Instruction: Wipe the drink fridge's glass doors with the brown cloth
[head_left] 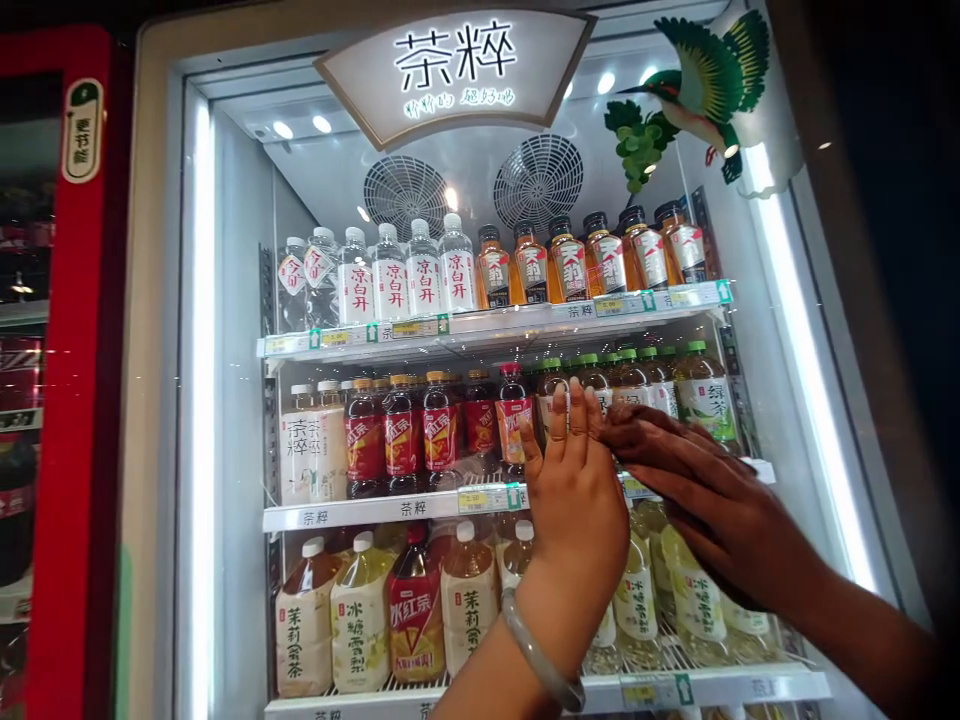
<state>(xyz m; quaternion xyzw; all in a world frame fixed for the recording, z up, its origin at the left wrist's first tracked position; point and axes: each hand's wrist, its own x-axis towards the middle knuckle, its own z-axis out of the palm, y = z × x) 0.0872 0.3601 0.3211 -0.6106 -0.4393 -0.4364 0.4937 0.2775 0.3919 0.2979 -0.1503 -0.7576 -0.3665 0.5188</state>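
Note:
My left hand [574, 490], with a pale bangle [536, 650] at the wrist, is raised with its fingers pointing up and spread a little. My right hand [697, 490] reaches in from the right, its fingers stretched toward the left one. Their fingertips come close together; whether they touch I cannot tell. Neither hand shows anything held. Both are in front of a lit drinks cooler [525, 505], hiding part of its middle and lower shelves. Green-capped tea bottles [705, 400] and a red-labelled tea bottle [514, 415] stand behind the fingers.
Clear water bottles [457, 265] and amber drinks [566, 265] line the top shelf. Large tea bottles [360, 620] fill the lower one. A lit sign [457, 70] and a bird decoration [705, 80] are above. A red cooler [79, 400] stands at left.

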